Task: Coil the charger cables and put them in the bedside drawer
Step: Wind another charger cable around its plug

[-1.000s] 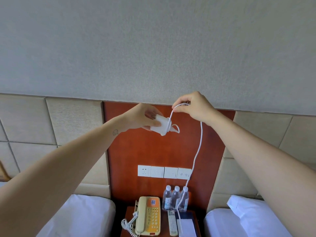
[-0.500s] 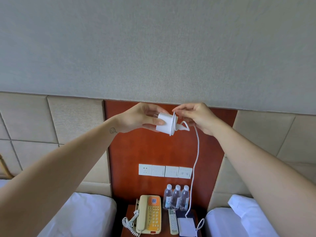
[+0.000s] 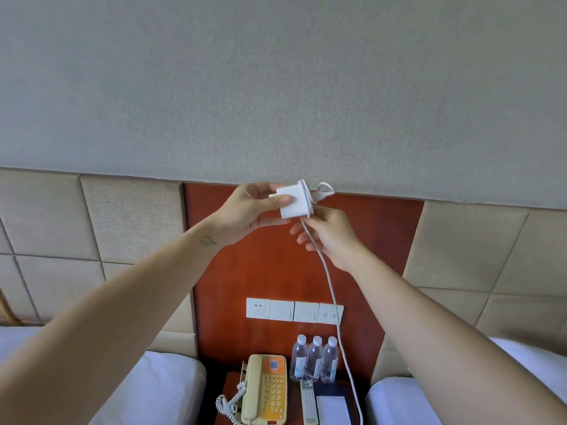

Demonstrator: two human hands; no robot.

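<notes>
Two hands are raised before the headboard (image 3: 372,240): the left hand (image 3: 245,211) grips a white charger block (image 3: 293,204), its cable (image 3: 330,289) wound round one end; the right hand (image 3: 333,236) pinches that cable just below, and it trails down out of sight. Three water bottles (image 3: 314,360) stand at the back edge of the worktop (image 3: 293,403), labels unreadable.

Phone (image 3: 265,389) left on the nightstand (image 3: 232,382), bottles (image 3: 314,360) behind the remote (image 3: 309,403) (cable (image 3: 330,281) down their right).
</notes>
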